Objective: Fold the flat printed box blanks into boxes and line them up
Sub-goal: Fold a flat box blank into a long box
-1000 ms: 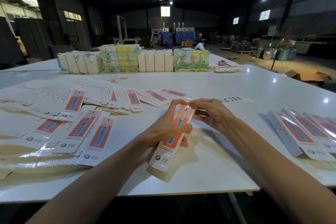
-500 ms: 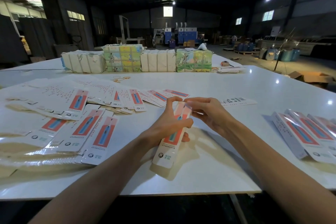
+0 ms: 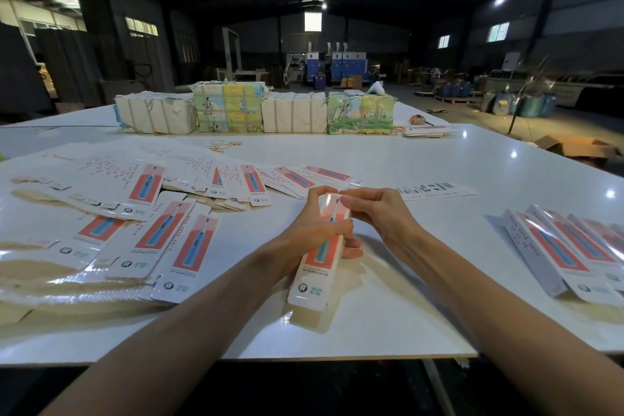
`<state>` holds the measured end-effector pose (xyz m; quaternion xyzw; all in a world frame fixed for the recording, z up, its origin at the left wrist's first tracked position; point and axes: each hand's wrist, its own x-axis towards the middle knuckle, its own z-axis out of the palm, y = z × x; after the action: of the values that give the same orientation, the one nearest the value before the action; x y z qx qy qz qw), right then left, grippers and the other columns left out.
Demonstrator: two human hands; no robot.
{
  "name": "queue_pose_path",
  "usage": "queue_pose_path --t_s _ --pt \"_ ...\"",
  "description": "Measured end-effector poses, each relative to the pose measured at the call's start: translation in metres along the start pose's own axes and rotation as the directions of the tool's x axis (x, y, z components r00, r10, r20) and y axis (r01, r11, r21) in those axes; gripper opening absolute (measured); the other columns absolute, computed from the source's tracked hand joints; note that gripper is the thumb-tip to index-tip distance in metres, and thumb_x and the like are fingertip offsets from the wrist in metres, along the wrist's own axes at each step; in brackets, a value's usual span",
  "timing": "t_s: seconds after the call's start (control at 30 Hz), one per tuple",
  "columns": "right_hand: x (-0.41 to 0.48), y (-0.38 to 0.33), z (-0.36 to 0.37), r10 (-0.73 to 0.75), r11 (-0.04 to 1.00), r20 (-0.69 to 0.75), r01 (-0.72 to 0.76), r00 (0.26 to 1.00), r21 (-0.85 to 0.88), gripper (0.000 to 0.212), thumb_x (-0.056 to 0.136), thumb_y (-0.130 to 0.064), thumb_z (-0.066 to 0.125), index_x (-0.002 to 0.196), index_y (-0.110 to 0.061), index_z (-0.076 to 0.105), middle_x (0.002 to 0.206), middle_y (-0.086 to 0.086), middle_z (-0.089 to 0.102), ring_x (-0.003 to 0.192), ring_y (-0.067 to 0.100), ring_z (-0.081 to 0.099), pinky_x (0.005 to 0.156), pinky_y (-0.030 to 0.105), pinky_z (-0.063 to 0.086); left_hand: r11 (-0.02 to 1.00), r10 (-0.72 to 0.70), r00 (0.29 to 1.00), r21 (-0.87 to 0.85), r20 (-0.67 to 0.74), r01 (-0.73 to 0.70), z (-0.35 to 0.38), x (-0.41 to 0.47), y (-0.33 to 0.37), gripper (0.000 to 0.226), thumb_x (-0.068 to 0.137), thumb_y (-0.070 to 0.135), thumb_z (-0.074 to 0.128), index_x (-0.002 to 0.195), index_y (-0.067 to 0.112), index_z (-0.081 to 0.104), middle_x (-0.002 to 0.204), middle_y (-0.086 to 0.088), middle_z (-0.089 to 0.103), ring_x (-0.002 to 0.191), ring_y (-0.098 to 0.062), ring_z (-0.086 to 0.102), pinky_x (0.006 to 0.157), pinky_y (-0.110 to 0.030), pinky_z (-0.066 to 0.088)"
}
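The half-folded box (image 3: 312, 284) is held slanted above the table (image 3: 388, 324), near the middle of its front edge. The left hand (image 3: 314, 230) has its fingers curled round the box's middle, and the right hand (image 3: 381, 219) pinches the top flap between thumb and fingertips. It looks like thin glossy card, so it is probably very light, springy at the creases, a bit slippery and easy to dent. A light hold across the long side edges would suit it better than squeezing the broad printed face. Flat blanks (image 3: 148, 223) cover the table's left part, and finished boxes (image 3: 567, 253) lie side by side at its right end.
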<state>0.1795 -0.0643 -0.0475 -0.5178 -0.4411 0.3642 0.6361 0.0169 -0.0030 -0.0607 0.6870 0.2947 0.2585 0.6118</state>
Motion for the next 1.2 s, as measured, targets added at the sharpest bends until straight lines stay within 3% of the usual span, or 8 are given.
queue_pose_path --t_s 0.2,0.37,0.47,0.57,0.73,0.9,1.03,1.2 --pt "-0.005 0.002 0.015 0.007 0.999 -0.071 -0.010 0.997 -0.036 0.016 0.100 -0.007 0.069 0.114 -0.004 0.077 0.107 0.016 0.078 0.078 0.015 0.078 0.061 0.025 0.061 0.997 -0.032 0.999 -0.078 -0.038 0.029 0.002 0.005 -0.002 0.087 0.085 0.014 0.087 0.140 0.046 0.029 0.083 -0.001 0.079 0.074 -0.023 0.080 0.058 -0.028 0.061" --pt "-0.009 -0.001 0.018 -0.128 0.958 -0.104 0.096 0.986 -0.269 0.037 0.108 -0.026 0.062 0.143 -0.017 0.057 0.128 0.003 0.067 0.103 0.008 0.069 0.063 0.008 0.053 0.914 -0.017 0.987 -0.403 -0.161 -0.051 0.007 0.003 0.008 0.080 0.093 0.009 0.079 0.149 0.035 0.028 0.117 -0.019 0.072 0.084 -0.030 0.078 0.076 -0.045 0.065" --pt "-0.014 -0.013 0.021 -0.257 0.759 0.024 0.217 0.966 -0.614 0.048 0.106 -0.043 0.060 0.148 -0.022 0.051 0.129 0.000 0.065 0.101 0.005 0.064 0.073 0.010 0.049 0.787 0.006 0.972 -0.598 -0.237 -0.151 0.004 0.002 0.014 0.057 0.106 0.019 0.060 0.156 0.016 0.033 0.139 -0.027 0.062 0.122 -0.045 0.066 0.108 -0.065 0.049" --pt "-0.024 -0.017 0.034 -0.166 0.485 0.195 0.252 0.967 -0.837 0.066 0.097 -0.064 0.060 0.146 -0.022 0.049 0.124 -0.001 0.060 0.109 0.017 0.058 0.082 0.039 0.048 0.696 -0.019 0.984 -0.709 -0.175 -0.112 0.002 0.000 0.018 0.058 0.110 0.036 0.050 0.156 0.001 0.040 0.152 -0.030 0.051 0.138 -0.044 0.054 0.114 -0.060 0.046" --pt "-0.035 -0.009 0.040 -0.197 0.402 0.175 0.242 0.965 -0.883 0.033 0.099 -0.034 0.065 0.115 -0.010 0.051 0.107 0.011 0.054 0.106 0.037 0.053 0.076 0.041 0.039 0.791 -0.038 0.999 -0.612 -0.038 0.007 -0.009 -0.009 0.022 0.050 0.105 0.056 0.051 0.122 0.012 0.067 0.102 -0.013 0.078 0.083 -0.025 0.077 0.064 -0.033 0.061" --pt "-0.037 -0.011 0.008 -0.176 0.315 -0.025 0.032 0.984 -0.949 0.033 0.100 -0.038 0.056 0.122 -0.014 0.050 0.118 0.013 0.058 0.110 0.036 0.057 0.076 0.040 0.037 0.993 -0.046 0.990 0.105 -0.133 0.060 -0.024 -0.011 0.032 0.045 0.106 0.029 0.062 0.148 0.015 0.052 0.126 -0.015 0.071 0.109 -0.028 0.072 0.096 -0.039 0.061" --pt "-0.040 -0.015 -0.043 -0.151 0.146 -0.146 -0.124 0.978 -0.982 0.041 0.099 -0.033 0.054 0.134 -0.011 0.050 0.128 0.019 0.059 0.120 0.039 0.056 0.087 0.043 0.042 0.405 0.201 0.936 0.894 -0.290 0.190 -0.068 -0.037 0.046 0.031 0.103 0.019 0.052 0.129 0.014 0.068 0.128 -0.012 0.069 0.117 -0.035 0.065 0.099 -0.041 0.052" --pt "-0.052 -0.012 -0.097 -0.141 -0.119 -0.272 -0.289 0.952 -0.950 0.045 0.105 -0.033 0.049 0.142 -0.006 0.050 0.143 0.019 0.052 0.134 0.038 0.045 0.109 0.043 0.035 -0.115 0.143 0.893 0.889 -0.427 0.443 -0.099 -0.084 0.041 0.024 0.103 0.036 0.057 0.111 0.016 0.068 0.108 -0.004 0.072 0.092 -0.019 0.067 0.085 -0.032 0.054"
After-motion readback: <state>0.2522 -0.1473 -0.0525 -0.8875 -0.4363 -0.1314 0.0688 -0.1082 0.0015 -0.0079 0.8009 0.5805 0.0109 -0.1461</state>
